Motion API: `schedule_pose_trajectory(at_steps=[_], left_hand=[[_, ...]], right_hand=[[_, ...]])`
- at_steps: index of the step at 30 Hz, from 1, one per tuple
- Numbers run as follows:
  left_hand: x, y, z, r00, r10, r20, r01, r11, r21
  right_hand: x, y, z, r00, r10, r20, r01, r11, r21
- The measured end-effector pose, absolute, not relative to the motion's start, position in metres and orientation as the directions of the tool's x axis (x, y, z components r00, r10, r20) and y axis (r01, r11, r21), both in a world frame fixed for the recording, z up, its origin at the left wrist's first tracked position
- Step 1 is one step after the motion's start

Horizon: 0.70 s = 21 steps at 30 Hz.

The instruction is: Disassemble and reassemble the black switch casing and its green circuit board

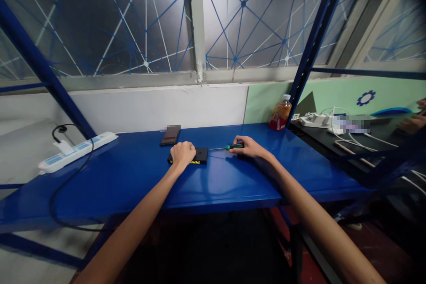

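Observation:
On the blue table lies a flat black router [201, 155] with a row of yellow ports along its near side. My left hand [183, 154] is closed over its left part, fingers curled down and their tips hidden. My right hand [248, 147] grips the green and black handle of a screwdriver [235, 146]. Its thin metal shaft points left, lying level just above or on the table, with the tip close to the router's right side. Whether the tip touches the router I cannot tell.
Behind the router lies a dark phone [171, 135]. A white power strip [78, 151] with a black cable [73, 176] is at the left. A drink bottle [280, 113] stands at the back right. Beyond it, a black table [321, 140] carries white cables; another person's hand [414, 120] shows there.

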<state>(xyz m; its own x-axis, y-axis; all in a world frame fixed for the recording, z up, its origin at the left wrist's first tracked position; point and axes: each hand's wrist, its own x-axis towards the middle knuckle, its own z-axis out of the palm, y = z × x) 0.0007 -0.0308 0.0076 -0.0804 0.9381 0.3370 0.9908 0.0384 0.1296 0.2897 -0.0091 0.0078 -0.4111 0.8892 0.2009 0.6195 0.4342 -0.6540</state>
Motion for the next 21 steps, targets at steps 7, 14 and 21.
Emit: schedule_pose_trajectory(at_steps=[7,14,21], left_hand=[[0.001,-0.031,0.008,-0.066,0.933,0.353,0.989,0.015,0.147],[0.003,-0.033,0.003,0.002,0.884,0.467,0.959,-0.134,0.249],[0.006,-0.035,-0.002,0.202,0.813,0.546,0.901,-0.372,0.221]], right_hand=[[0.286,-0.015,0.015,-0.423,0.862,0.278,0.681,0.505,-0.531],[0.292,-0.01,0.016,-0.302,0.886,0.351,0.709,0.455,-0.539],[0.298,-0.011,0.022,-0.202,0.927,0.315,0.79,0.345,-0.507]])
